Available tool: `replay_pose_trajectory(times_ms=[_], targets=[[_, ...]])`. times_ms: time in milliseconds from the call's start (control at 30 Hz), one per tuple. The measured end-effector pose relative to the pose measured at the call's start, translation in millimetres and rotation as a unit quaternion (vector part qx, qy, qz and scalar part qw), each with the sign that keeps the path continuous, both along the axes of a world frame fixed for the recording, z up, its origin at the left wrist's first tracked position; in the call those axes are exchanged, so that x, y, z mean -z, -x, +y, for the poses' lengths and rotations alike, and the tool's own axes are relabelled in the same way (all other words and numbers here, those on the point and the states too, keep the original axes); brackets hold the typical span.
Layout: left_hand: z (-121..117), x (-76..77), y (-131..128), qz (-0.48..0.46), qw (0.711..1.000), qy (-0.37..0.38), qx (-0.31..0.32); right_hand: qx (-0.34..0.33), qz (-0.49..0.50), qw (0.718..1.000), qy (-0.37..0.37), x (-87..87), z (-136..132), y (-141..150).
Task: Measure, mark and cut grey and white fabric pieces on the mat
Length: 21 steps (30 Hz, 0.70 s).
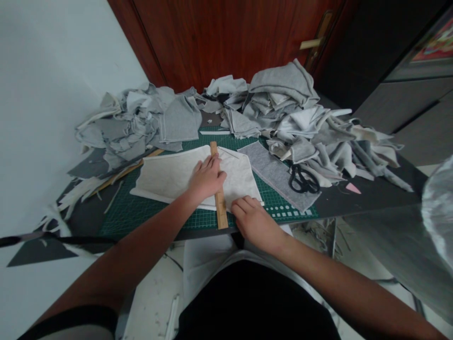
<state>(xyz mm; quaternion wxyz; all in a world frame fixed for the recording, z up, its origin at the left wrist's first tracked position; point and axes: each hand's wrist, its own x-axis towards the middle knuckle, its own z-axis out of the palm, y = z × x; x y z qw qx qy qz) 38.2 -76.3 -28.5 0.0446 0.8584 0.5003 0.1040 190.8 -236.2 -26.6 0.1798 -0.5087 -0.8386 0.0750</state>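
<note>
Presses ruler [221, 215] down w/ L hand [207, 179], open, palm down, thumb out to R side. Runs straight across white cloth [166, 172], past its near edge. Lies flat directly under L hand, w/ longer part of cloth to L and shorter part to R. Rests R hand [258, 224] at near edge of white cloth, R of ruler's near end, w/ fingers curled in; can't tell if gripping cloth or anything else, underside hidden. From R hand, extends away & to L across green mat [118, 219] on dark table [375, 200]. Just R of white cloth, see grey cloth [267, 170] w/ black scissors [303, 179] on its R end. Piled along far side: L scraps [134, 118] & R scraps [283, 94], near door [226, 42].
</note>
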Motion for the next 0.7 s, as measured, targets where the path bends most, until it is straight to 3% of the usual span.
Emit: replay_pose_trajectory(times_ms=[200,433,567,700], targets=[[7,4.7,-1,0.019,1.0,-0.011,0.006,0.035,0.02,0.999,-0.004,6.2,-3,1],[29,4.8,-5,0.009,1.0,0.006,-0.014,0.02,-0.003,0.999,-0.036,6.9,23,-4],[31,-0.6,-7,-0.012,1.0,-0.017,-0.01,-0.017,0.026,0.999,-0.032,4.3,26,-4],[21,-11.1,-6,-0.03,0.996,-0.075,-0.032,-0.006,0.077,0.997,-0.018,3.3,21,-7]])
